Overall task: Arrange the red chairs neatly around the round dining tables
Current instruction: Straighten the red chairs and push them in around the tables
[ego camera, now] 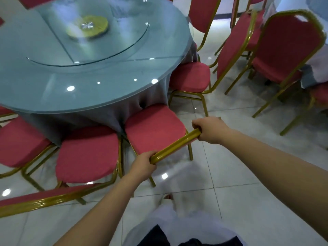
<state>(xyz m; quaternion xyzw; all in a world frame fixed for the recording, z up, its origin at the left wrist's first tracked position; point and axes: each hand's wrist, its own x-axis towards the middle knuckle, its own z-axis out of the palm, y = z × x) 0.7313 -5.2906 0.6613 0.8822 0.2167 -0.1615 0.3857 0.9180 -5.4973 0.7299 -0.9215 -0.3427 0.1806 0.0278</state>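
A red chair (152,128) with a gold frame stands in front of me, its seat front tucked against the grey cloth of the round glass-topped table (124,89). My left hand (143,166) grips the left end of its gold top rail (174,145). The rail's right end is gripped by my right hand (210,129). From above, the chair's backrest is hidden below the rail. Another red chair (87,155) sits close on its left, and a third red chair (190,77) on its right, both at the table.
A glass turntable (124,43) with a yellow centre lies on the table. More red chairs (280,50) stand crowded at the right by a second, white-clothed table (319,55). A chair back (35,201) runs along the lower left. White tiled floor (239,174) lies behind me.
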